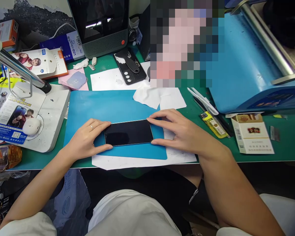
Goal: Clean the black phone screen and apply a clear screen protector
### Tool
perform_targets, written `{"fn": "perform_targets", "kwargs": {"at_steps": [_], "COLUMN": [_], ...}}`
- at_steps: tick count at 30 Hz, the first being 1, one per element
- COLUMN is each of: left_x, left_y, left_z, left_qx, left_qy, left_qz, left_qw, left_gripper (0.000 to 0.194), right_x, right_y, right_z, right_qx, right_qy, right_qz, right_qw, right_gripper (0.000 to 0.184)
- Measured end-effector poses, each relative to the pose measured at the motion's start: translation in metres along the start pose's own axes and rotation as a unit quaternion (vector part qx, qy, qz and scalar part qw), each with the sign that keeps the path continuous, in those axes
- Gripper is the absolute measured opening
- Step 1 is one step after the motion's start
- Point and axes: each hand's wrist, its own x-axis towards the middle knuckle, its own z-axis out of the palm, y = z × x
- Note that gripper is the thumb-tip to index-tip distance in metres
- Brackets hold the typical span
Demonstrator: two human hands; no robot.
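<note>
A smartphone (128, 133) with a dark screen lies face up and sideways on a blue mat (88, 101). My left hand (89, 137), with a ring on one finger, grips the phone's left end between thumb and fingers. At the opposite end, my right hand (177, 131) holds the corners, fingertips at the upper one and thumb at the lower one. Under the mat's front edge shows a white paper sheet (108, 163). Crumpled white cloth or tissue (147, 95) rests on the mat's upper right edge.
Behind the mat lies a black phone case (130, 67). A blue machine with a metal bar (250, 72) stands right, near a cigarette box (253, 136) and a yellow packet (213, 124). At left are a white lamp base (55, 121) and leaflets. A screen device (100, 29) stands behind.
</note>
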Motion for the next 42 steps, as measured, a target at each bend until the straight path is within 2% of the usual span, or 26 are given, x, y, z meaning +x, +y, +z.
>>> {"fn": "perform_targets", "kwargs": {"at_steps": [6, 12, 18, 28, 34, 42], "left_x": [-0.0012, -0.0027, -0.0067, -0.0087, -0.0097, -0.0089], "left_y": [0.0010, 0.0014, 0.0016, 0.0051, 0.0046, 0.0040], "left_z": [0.0000, 0.0009, 0.0051, 0.0060, 0.0072, 0.0076], "left_qx": [0.018, 0.016, 0.011, -0.027, -0.023, -0.015], "left_qy": [0.012, 0.010, 0.002, -0.018, -0.005, 0.016], "left_qz": [0.014, 0.000, -0.014, -0.049, -0.029, -0.009], "left_qw": [1.000, 1.000, 1.000, 0.998, 0.999, 1.000], "left_gripper": [0.068, 0.071, 0.071, 0.072, 0.071, 0.069], "right_x": [0.0004, -0.0008, -0.0031, -0.0024, -0.0022, -0.0015], "right_y": [-0.0008, 0.0005, -0.0005, -0.0042, -0.0029, -0.0012], "right_z": [-0.0002, 0.0005, 0.0031, 0.0030, 0.0024, 0.0044], "right_qx": [-0.007, -0.013, -0.036, -0.070, -0.083, -0.101], "right_qy": [0.006, 0.003, 0.019, 0.019, 0.004, 0.021], "right_qz": [-0.009, -0.020, -0.055, -0.073, -0.078, -0.100], "right_qw": [1.000, 1.000, 0.998, 0.995, 0.994, 0.990], "right_gripper": [0.052, 0.053, 0.058, 0.071, 0.074, 0.072]}}
